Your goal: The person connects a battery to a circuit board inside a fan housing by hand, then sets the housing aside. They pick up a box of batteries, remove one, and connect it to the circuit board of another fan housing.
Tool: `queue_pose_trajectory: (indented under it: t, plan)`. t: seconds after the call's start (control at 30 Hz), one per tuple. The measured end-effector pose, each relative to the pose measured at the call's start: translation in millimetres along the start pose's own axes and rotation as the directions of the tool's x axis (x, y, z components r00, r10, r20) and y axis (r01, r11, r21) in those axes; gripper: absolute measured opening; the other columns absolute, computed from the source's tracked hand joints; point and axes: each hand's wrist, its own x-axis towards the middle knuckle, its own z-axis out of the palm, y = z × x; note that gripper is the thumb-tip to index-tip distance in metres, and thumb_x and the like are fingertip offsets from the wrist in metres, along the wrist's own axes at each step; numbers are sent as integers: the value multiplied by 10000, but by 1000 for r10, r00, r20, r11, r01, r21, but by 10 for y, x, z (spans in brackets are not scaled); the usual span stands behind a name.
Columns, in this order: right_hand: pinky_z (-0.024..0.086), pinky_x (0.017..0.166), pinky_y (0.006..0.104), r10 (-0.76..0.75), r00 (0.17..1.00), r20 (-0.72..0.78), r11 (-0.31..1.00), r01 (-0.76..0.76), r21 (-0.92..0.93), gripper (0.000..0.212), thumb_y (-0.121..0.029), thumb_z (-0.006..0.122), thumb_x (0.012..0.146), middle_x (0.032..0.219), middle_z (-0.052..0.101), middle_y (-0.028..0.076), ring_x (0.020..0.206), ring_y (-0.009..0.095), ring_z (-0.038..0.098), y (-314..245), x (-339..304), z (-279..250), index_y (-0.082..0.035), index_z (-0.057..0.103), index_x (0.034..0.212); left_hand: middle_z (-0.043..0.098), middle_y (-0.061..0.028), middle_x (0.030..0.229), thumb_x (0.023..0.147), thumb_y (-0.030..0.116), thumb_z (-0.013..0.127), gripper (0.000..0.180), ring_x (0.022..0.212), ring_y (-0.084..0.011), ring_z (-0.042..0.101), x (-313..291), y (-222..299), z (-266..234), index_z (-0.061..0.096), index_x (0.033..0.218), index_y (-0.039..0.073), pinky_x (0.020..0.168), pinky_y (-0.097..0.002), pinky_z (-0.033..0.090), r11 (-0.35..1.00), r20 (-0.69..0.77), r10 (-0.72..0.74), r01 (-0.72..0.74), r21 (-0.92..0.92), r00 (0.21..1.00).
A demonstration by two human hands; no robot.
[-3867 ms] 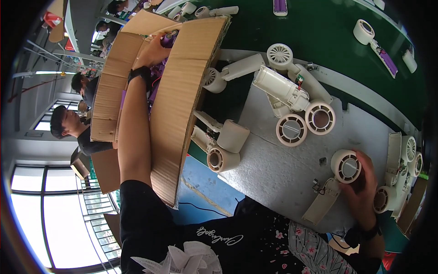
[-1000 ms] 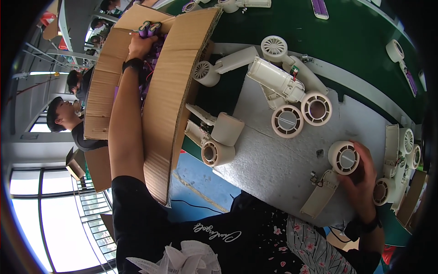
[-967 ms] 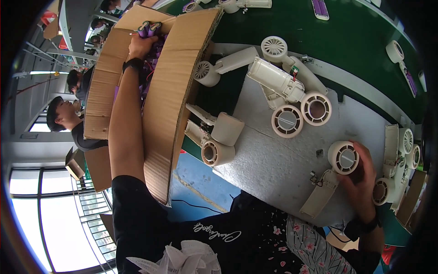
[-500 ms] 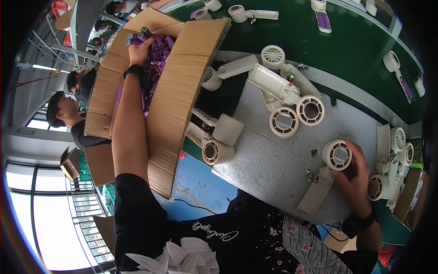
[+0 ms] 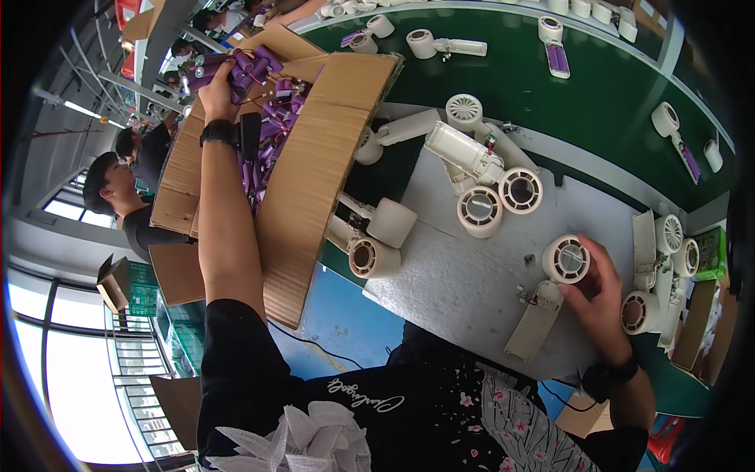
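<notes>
My left hand (image 5: 218, 99) is closed around a bunch of purple battery cells (image 5: 250, 69) with thin wires, raised at the far rim of a tall cardboard box (image 5: 303, 189). More purple cells (image 5: 277, 118) lie heaped inside that box. My right hand (image 5: 599, 303) grips the round head of a cream handheld fan (image 5: 568, 259), thumb and fingers wrapped about its right side. The fan's open handle half (image 5: 532, 330) points toward me over the grey board, with small wired parts showing near its neck.
Several fan parts (image 5: 480, 211) rest on the grey board (image 5: 448, 275); others (image 5: 376, 256) lie by the box and at right (image 5: 668, 267). Fans with purple cells (image 5: 554, 55) lie on the green belt (image 5: 503, 75). A smaller box (image 5: 702, 330) stands right. Co-workers (image 5: 110, 185) sit at left.
My left hand has risen out of the box toward its far left rim, now with a bigger bunch of cells in view. My right hand keeps the fan; the whole view has shifted slightly.
</notes>
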Motion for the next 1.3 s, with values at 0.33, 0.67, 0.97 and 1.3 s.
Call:
queue_pose_trajectory:
  t: [0.33,0.67,0.97,1.3]
  plan:
    - [499,682,222,-41,999,-18,998,41,-38,621,20,727,760,1080,628,61,810,79,604,-8,1,36,-38,495,1333,691,-96,1033,796,53,692,436,948,-249,680,-144,1039,60,570,1215,59,796,-305,534,467,506,484,-700,540,714]
    - [461,624,209,-53,998,-23,999,53,-7,580,-12,713,800,871,657,28,702,55,575,5,18,51,-40,494,1337,671,-83,927,907,247,617,321,703,-170,668,-1321,2320,22,590,1120,9,580,-267,554,945,482,-216,306,-115,849]
    - [454,633,208,-31,1000,-2,999,31,-8,597,-14,693,822,839,656,23,696,54,565,-2,8,57,-51,462,1371,618,-143,1065,826,147,663,435,931,-242,642,-3280,2060,715,498,1203,7,868,-383,530,835,263,-413,478,-272,872]
    - [442,656,194,-10,999,42,994,14,-104,630,-14,688,828,871,665,11,738,40,570,-10,5,-11,-52,425,1400,648,-40,812,783,100,719,285,705,-132,584,-3301,927,1087,577,993,-32,670,-281,496,948,247,-298,256,187,922]
